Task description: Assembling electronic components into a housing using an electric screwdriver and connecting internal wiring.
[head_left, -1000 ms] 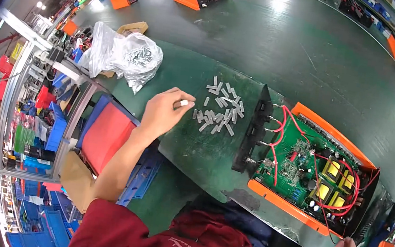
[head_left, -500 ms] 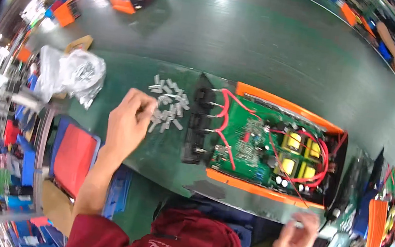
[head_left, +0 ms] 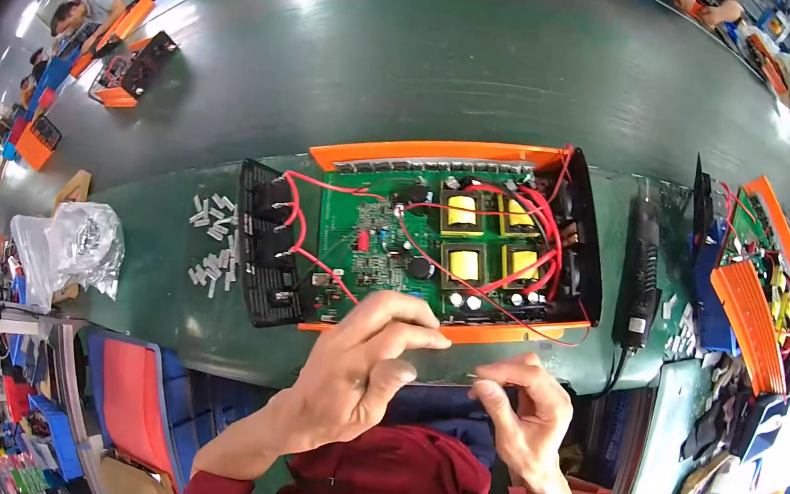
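Observation:
In front of the device's near edge my left hand [head_left: 363,369] hovers, fingers half curled, with a gap between thumb and index finger. Nothing I can name shows in it. To its right, my right hand [head_left: 528,412] has thumb and forefinger nearly together at a tiny, thin thing too small to name. Just beyond both hands lies an open electronic device with an orange metal case [head_left: 428,154]. It holds a green circuit board [head_left: 338,224], yellow-wound transformers [head_left: 462,211] and red wires [head_left: 293,218]. A black end panel [head_left: 263,249] stands at its left, joined by the wires.
Short clear tube pieces [head_left: 213,267] lie left of the panel, near a clear plastic bag [head_left: 92,245]. Right of the device rests a black corded hand tool [head_left: 643,272]. Another orange-cased unit [head_left: 753,323] stands farther right. Co-workers sit along the far bench edges.
My left hand has moved right, from the tube pieces to the device's near edge. My right hand has come inward beside it. The view has swung right, so the device appears farther left.

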A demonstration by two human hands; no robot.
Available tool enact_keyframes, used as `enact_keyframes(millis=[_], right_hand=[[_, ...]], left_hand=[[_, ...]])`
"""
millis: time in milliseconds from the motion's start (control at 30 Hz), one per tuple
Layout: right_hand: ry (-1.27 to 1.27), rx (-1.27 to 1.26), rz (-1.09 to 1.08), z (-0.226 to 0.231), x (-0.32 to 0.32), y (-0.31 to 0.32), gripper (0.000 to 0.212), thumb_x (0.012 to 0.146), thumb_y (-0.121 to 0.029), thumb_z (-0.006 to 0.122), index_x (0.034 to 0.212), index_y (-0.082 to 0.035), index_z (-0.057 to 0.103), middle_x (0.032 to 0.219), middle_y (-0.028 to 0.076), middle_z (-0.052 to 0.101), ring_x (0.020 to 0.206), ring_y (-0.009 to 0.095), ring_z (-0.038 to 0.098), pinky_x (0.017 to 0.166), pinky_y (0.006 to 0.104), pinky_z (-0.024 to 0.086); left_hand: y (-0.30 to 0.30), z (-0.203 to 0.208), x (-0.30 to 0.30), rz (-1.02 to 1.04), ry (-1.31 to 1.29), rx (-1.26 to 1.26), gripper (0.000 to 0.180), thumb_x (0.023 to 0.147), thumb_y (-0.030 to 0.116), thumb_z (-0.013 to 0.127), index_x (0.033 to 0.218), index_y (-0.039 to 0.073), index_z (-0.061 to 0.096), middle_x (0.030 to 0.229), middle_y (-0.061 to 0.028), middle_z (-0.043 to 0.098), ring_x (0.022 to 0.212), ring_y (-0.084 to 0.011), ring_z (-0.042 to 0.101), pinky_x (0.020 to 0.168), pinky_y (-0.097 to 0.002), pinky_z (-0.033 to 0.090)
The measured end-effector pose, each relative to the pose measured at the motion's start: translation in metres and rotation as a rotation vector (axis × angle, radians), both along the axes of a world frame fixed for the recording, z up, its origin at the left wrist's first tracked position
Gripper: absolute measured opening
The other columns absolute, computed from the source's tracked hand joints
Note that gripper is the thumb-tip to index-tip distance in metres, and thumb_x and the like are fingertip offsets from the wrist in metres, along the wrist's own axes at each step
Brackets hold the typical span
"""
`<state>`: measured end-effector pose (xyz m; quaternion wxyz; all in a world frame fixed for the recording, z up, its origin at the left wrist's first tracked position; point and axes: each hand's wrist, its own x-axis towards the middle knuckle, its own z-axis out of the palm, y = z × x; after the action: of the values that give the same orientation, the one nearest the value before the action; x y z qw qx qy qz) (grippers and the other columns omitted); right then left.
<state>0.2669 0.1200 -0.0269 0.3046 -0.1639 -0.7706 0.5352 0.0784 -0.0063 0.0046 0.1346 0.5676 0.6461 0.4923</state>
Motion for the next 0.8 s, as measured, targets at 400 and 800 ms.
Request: enact_keyframes(millis=[400, 800], right_hand=[[-0.123, -0.124, -0.063, -0.010, 0.015, 0.018, 0.018, 0.098, 0.009, 0.055, 0.110, 0.003, 0.067, 0.103, 0.010, 0.062, 0.087, 0.015, 0.066, 0.074, 0.0253, 0.054], [-0.097, -0.041, -0.104, -0.001, 0.011, 0.009, 0.021, 0.092, 0.010, 0.063, 0.112, 0.003, 0.065, 0.098, 0.011, 0.065, 0.082, 0.015, 0.067, 0.073, 0.0258, 0.052]], left_hand=[[0.021, 0.000, 0.013, 0.069, -0.783, -0.207, 0.023, 0.094, -0.004, 0.069, 0.113, -0.004, 0.057, 0.112, -0.0197, 0.073, 0.103, -0.0255, 0.073, 0.090, -0.0356, 0.061], [0.019, -0.004, 0.023, 0.092, -0.797, -0.276, 0.019, 0.095, 0.002, 0.072, 0.109, -0.007, 0.062, 0.099, -0.0146, 0.072, 0.091, -0.0210, 0.073, 0.082, -0.0326, 0.062]])
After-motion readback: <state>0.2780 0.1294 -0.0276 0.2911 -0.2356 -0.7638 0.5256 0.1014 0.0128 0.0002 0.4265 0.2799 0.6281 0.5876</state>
